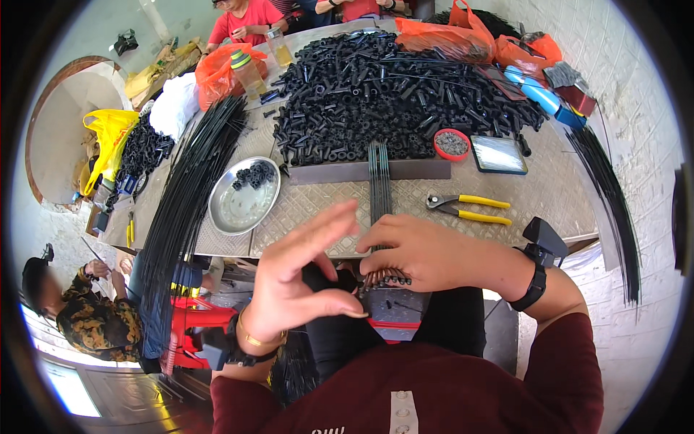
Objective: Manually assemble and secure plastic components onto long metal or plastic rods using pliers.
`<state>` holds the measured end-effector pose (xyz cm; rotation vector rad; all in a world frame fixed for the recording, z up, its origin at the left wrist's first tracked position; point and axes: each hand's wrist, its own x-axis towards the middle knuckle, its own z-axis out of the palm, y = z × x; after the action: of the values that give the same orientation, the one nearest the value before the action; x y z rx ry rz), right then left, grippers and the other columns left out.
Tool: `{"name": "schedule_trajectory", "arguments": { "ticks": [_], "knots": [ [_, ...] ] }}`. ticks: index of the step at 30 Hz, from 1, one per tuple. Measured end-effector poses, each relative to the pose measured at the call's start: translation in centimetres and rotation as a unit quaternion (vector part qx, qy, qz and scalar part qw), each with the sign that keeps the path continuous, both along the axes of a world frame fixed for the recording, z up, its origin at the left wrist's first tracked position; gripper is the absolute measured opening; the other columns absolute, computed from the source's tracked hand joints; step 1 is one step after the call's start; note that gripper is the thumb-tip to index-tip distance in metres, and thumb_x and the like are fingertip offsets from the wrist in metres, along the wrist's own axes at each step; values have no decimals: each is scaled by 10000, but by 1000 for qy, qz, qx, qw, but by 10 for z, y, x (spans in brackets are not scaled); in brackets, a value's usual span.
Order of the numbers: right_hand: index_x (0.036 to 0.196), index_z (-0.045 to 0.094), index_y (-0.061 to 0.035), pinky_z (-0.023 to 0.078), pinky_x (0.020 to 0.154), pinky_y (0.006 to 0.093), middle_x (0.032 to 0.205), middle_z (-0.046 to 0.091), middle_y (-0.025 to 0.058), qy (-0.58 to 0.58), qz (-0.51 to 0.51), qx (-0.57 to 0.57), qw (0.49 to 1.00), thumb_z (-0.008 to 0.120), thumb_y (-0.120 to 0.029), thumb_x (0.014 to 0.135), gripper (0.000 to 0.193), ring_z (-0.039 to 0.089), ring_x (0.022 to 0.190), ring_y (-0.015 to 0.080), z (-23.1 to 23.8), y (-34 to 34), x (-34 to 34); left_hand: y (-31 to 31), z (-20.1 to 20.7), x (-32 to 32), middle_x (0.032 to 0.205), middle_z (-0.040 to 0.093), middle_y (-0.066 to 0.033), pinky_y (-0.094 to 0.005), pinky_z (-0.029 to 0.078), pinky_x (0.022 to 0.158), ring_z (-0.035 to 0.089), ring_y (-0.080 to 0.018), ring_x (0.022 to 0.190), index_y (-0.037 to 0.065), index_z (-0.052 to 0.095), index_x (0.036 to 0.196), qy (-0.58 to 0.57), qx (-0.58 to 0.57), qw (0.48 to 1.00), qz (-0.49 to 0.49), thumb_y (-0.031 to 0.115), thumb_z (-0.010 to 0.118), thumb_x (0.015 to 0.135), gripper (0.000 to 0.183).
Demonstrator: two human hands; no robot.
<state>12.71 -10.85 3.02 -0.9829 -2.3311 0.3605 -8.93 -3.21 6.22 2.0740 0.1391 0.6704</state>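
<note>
A bundle of thin dark rods (379, 184) lies across the table's front edge, pointing toward me. My right hand (416, 249) is curled over the near end of this bundle, its fingers closed round it. Below those fingers, the rod ends (394, 279) show coppery and black tips in a row. My left hand (307, 267) is held just left of the bundle, fingers stretched and thumb apart, with nothing visible in it. Behind the rods a long grey metal bar (311, 173) lies crosswise, against a big heap of black tubular parts (347, 101).
Yellow-handled pliers (473, 208) lie on the right, a metal bowl (217, 217) with black parts on the left. A red dish (452, 145) and a clear-topped box (499, 155) sit behind. Long rods (191, 181) overhang the left edge. Other people (94, 307) sit left and opposite.
</note>
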Motion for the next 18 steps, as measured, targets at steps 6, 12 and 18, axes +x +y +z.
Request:
{"name": "schedule_trajectory", "arguments": {
  "ticks": [6,12,18],
  "knots": [
    [1044,604,-74,419,853,393,1058,573,86,23,4,4,1000,663,-186,755,315,521,1005,284,3,0,-4,-39,19,16,1249,505,-248,-387,520,888,569,-326,1088,-99,515,1195,-43,-279,958,-52,44,630,829,409],
    [1144,559,-58,408,886,419,1130,564,112,-19,-14,-72,997,685,-241,739,462,512,1043,306,8,-1,5,-37,25,24,1048,619,-253,-381,485,923,606,-310,1032,-128,581,1070,3,-269,963,-12,90,586,874,294],
    [1275,476,-27,398,966,385,1232,516,182,-75,-71,-137,985,590,-300,853,516,491,1148,334,26,18,68,-17,18,25,1054,660,-122,-271,479,856,624,-173,991,-19,609,1120,-24,-244,967,-61,-22,580,853,268]
  ]
}}
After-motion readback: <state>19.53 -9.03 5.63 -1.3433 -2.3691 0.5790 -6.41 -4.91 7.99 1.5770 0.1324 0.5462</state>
